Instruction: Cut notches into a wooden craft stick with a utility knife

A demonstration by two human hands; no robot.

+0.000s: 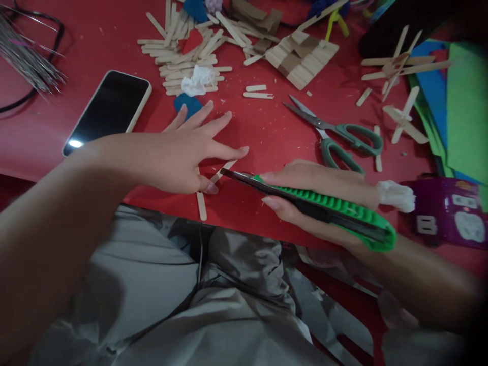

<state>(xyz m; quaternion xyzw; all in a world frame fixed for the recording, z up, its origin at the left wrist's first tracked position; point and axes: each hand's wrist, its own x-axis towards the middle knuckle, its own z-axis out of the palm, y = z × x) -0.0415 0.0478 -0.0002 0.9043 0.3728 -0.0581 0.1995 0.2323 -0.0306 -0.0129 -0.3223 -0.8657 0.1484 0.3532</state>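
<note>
My left hand [186,150] lies flat on the red table [267,127] with its fingers spread, pressing down thin wooden sticks [223,172] near the front edge. My right hand [316,190] is closed around a green and black utility knife [324,208]. Its blade tip points left and meets the stick just beside my left thumb. A wad of white tissue [396,195] sits by my right wrist.
Green-handled scissors [339,137] lie right of centre. A phone [109,109] rests face up at the left. A heap of wooden sticks [186,48] and a stick panel [301,56] lie at the back, coloured sheets [457,112] at the right, a purple box [450,211] nearby.
</note>
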